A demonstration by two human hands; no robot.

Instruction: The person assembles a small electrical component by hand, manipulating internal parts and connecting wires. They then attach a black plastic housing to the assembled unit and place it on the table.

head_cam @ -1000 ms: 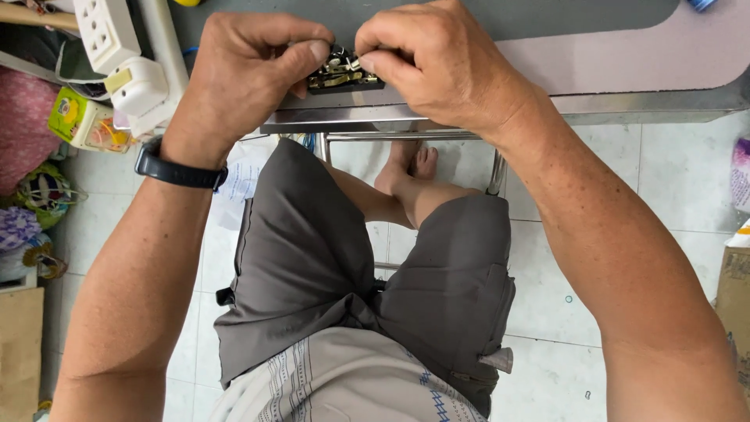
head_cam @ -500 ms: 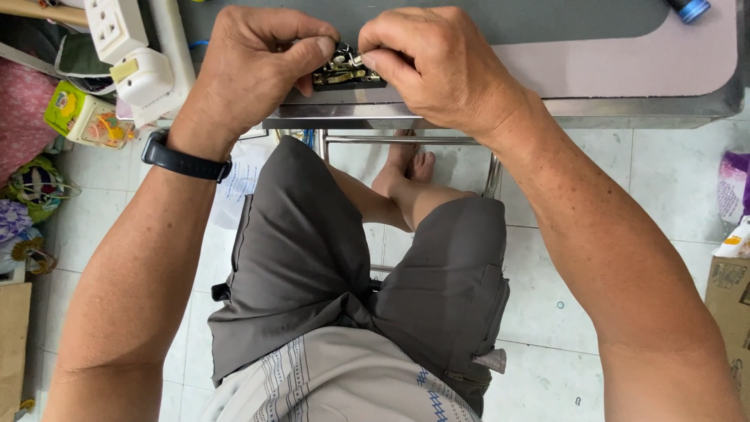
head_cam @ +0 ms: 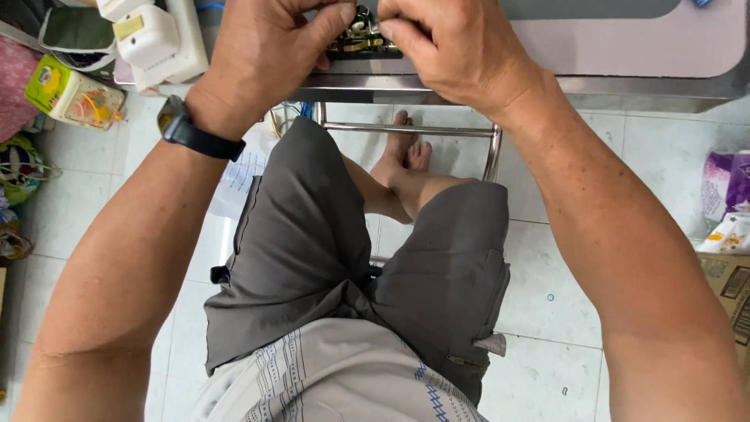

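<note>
We are working at the near edge of the table (head_cam: 625,82), and both hands meet on 1 small dark part (head_cam: 361,39) that sits right at that edge, near the top of the view. Our left hand (head_cam: 269,55) pinches the part from its left side, fingers closed on it, a black watch (head_cam: 191,133) on the wrist. Our right hand (head_cam: 453,51) clamps it from the right, fingertips curled over the top. The part shows brass and black bits, too small to tell more. Left of the part on the table stands a white adapter (head_cam: 152,39); below the edge runs the table's steel rail (head_cam: 406,129). We judge the step as fine fitting or prying on the part while both hands steady it. The next move calls for a firm 2-hand pinch and small, careful finger work.
</note>
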